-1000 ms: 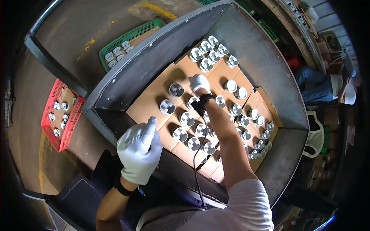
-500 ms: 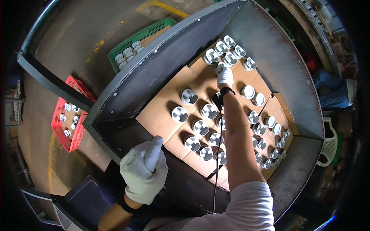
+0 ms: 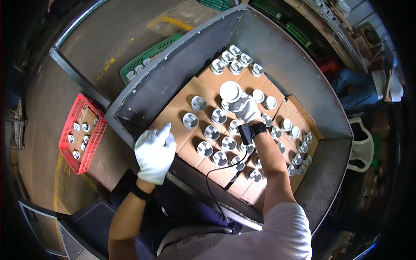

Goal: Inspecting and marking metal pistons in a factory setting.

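My right hand point(image 3: 247, 108), in a white glove, grips a piston point(image 3: 230, 92) at its side, raised above the cardboard with its round, pale flat face up. My left hand point(image 3: 155, 154), also gloved, hovers over the near left edge of the bin. Its index finger stretches out, its other fingers are loosely bent, and nothing shows in it. Beneath my hands, several metal pistons point(image 3: 198, 103) stand in loose rows on the cardboard sheet point(image 3: 182, 113). A cluster of pistons point(image 3: 236, 66) stands at the far end. Some near my right forearm are partly hidden.
High dark metal walls point(image 3: 299, 56) enclose the cardboard. Left of the bin, a red crate point(image 3: 69, 149) and a green crate point(image 3: 151, 54) hold pistons on the floor. A black cable point(image 3: 208, 182) hangs from my right wrist. A person point(image 3: 362, 86) sits at the right, near a white chair point(image 3: 362, 143).
My right hand has come back from the far cluster toward me, with a piston lifted in it. My left hand has shifted slightly upward, and the whole view has moved.
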`<state>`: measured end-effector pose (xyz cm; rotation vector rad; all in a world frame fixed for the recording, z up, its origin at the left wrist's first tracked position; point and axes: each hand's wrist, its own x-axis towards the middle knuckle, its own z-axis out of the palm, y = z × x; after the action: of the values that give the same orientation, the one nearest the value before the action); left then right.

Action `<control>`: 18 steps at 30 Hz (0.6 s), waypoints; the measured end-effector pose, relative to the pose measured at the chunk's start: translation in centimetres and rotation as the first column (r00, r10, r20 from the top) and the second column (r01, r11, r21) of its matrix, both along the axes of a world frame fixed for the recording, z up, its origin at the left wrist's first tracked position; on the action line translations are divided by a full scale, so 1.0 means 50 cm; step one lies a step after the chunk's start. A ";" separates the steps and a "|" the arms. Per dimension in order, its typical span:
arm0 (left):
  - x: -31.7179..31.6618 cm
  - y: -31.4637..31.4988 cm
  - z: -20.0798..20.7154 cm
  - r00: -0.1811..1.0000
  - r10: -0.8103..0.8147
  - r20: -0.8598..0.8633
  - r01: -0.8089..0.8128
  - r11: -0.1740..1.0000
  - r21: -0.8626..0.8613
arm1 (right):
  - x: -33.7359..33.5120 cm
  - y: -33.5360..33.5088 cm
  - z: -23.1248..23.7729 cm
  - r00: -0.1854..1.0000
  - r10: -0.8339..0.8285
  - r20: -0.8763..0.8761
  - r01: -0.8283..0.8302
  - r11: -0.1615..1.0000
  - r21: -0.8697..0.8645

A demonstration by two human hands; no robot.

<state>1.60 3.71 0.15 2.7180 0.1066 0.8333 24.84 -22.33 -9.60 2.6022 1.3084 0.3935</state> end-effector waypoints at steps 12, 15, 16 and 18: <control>-0.001 0.002 -0.006 0.976 0.042 -0.215 -0.032 0.998 0.048 | -0.240 -0.117 0.175 0.811 -0.147 -0.567 0.401 0.844 0.355; -0.002 0.006 -0.002 0.992 0.003 -0.122 -0.003 1.000 0.002 | -0.297 -0.117 0.249 0.728 -0.039 -0.684 0.452 0.777 0.437; 0.004 -0.013 0.009 0.992 0.004 -0.125 -0.015 0.996 -0.090 | -0.299 -0.124 0.253 0.731 -0.040 -0.681 0.450 0.778 0.438; -0.005 -0.081 0.027 0.990 -0.135 -0.034 0.089 0.804 -0.588 | -0.312 -0.146 0.250 0.697 0.051 -0.715 0.406 0.794 0.453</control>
<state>1.37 -0.32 1.49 2.1404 0.1831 0.5439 9.25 -29.64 2.90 3.6132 1.1855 -0.3662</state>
